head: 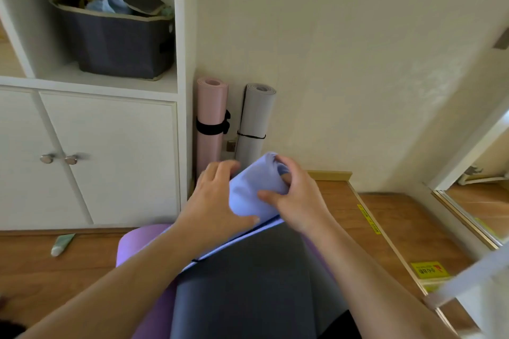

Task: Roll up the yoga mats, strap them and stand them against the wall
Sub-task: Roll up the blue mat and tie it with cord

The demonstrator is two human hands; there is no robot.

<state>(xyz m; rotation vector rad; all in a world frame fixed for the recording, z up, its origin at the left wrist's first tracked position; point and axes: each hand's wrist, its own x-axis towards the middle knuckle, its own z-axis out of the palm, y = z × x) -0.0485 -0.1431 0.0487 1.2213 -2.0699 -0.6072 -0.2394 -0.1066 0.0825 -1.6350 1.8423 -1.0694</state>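
Two rolled mats, a pink one with a broad black strap and a grey one with a thin black band, already stand upright against the cream wall; just in front of the grey one, both hands work the far end of a pale blue-lilac mat. The left hand clasps the fresh roll from the side, thumb beneath, and the right hand pinches its open end with curled fingers. The roll's long axis runs slantwise, its open end aimed up toward the grey mat. I'd worry the soft, creased core could skew or spring loose if either grip slackens, telescoping the roll
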